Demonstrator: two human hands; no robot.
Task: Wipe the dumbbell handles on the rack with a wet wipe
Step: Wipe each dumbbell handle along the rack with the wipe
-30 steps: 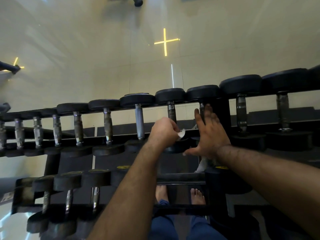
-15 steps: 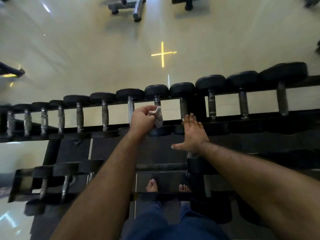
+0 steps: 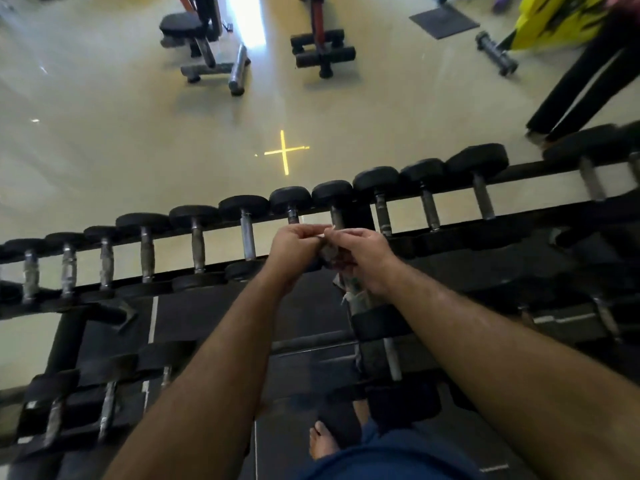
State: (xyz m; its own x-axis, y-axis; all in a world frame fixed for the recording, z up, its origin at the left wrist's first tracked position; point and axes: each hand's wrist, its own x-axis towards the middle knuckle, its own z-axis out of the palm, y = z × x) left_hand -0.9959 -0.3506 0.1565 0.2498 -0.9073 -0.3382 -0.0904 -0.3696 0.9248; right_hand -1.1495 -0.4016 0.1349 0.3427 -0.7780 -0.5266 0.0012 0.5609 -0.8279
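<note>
A long black rack [image 3: 485,233] carries a top row of black dumbbells with steel handles, such as one handle [image 3: 248,237] just left of my hands. My left hand [image 3: 294,245] and my right hand [image 3: 363,261] meet above the rack's middle. Both pinch a small crumpled wet wipe [image 3: 327,249] between their fingertips. The wipe touches no handle. The handles of the two dumbbells [image 3: 292,202] behind my hands are partly hidden.
A lower tier of dumbbells [image 3: 104,403] sits near my legs and bare foot [image 3: 322,441]. Beyond the rack lie a shiny floor, two benches [image 3: 207,46], a loose dumbbell [image 3: 495,57] and a standing person's legs [image 3: 581,84] at the far right.
My right hand left the rack, where it lay flat, and joined my left hand on the wipe. My left hand drew back from the handle. The view tilted up.
</note>
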